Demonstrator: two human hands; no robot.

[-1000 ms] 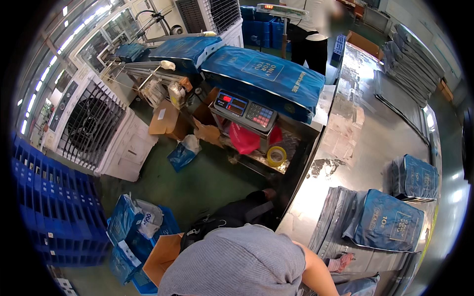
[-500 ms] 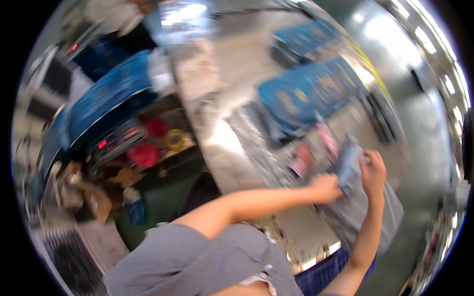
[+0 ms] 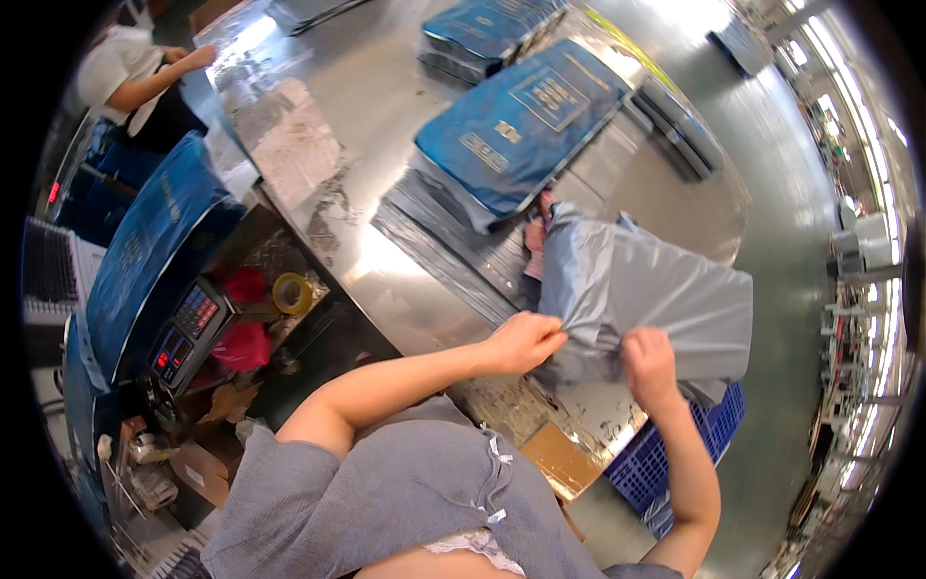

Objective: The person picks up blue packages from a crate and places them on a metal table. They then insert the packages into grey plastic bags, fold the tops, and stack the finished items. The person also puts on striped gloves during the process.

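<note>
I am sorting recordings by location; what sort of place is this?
Probably a packing area in a workshop or warehouse: a metal-topped table, blue plastic packages and a digital scale point to it.

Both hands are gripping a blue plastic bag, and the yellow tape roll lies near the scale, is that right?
Not quite: the bag is grey. The head view shows the left hand and the right hand gripping a grey plastic bag; the yellow tape roll does lie near the scale.
</note>
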